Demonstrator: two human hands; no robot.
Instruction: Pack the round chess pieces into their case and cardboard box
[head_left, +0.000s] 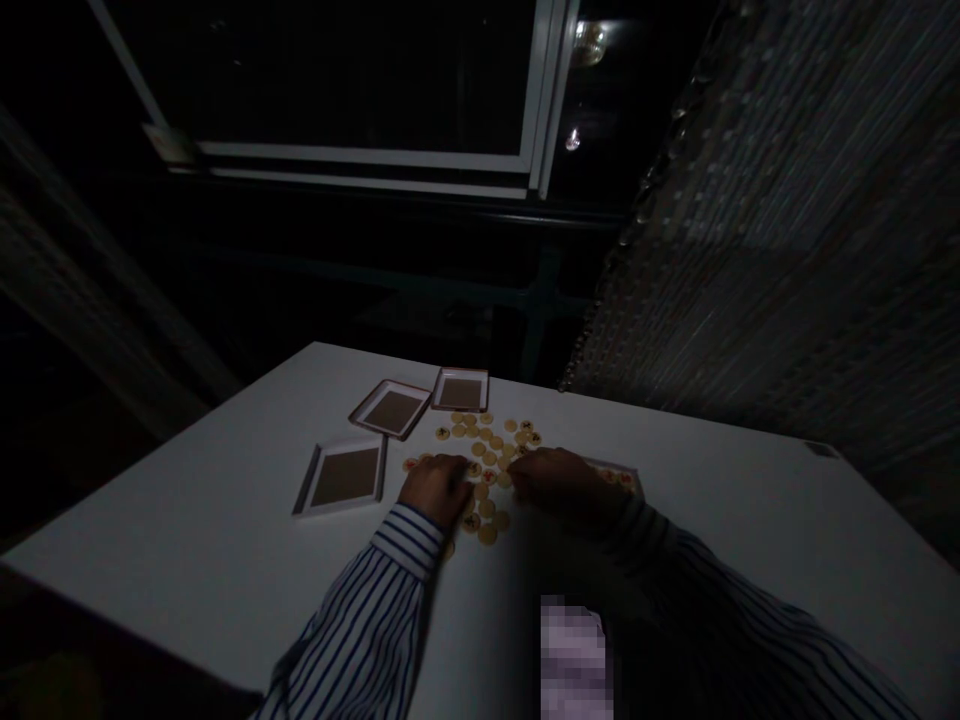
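Round, pale wooden xiangqi pieces (487, 508) lie loose on the white table, some showing red or dark characters. My left hand (436, 487) rests at the left side of this spread, its fingers bent but apart, close to several pieces. From the right, my right hand (551, 476) reaches in with its fingers curled together. Its fingertips are beside a blank-faced piece (504, 480); the dark hides what they hold, if anything. Beyond that hand, partly covered by it, a shallow tray (636, 482) contains pieces with red characters.
Three more shallow trays with brown bottoms stand left and behind: a near one (300, 497), a middle one (362, 412) and a far one (486, 388). A bead curtain (720, 270) hangs at the right. The white table (225, 480) is dimly lit, with a window behind.
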